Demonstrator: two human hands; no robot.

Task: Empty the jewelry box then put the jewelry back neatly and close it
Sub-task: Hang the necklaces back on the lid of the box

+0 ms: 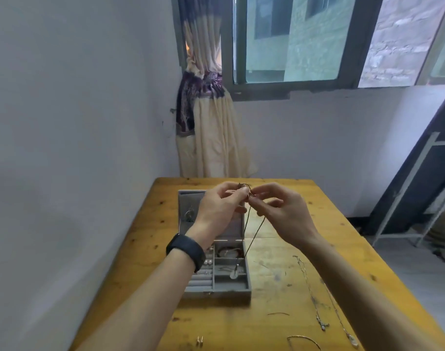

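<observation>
A grey jewelry box [231,291] stands open on the wooden table [150,239], its lid [188,201] upright behind it. Its compartments hold pearl earrings [208,262], a round reddish piece [227,252] and other small items. Both hands are raised above the box and pinch the top of a dark cord necklace [254,233]. My left hand [220,207] and my right hand [279,211] meet at the cord's clasp end. The cord hangs down in a loop, and its pale pendant [233,274] dangles over the box's right compartments.
To the right of the box, silver chain necklaces [315,300] lie stretched on the table. A thin bangle [303,340] and a pair of small earrings [200,340] lie near the front edge. A white wall runs along the left, and a curtain [211,138] hangs behind the table.
</observation>
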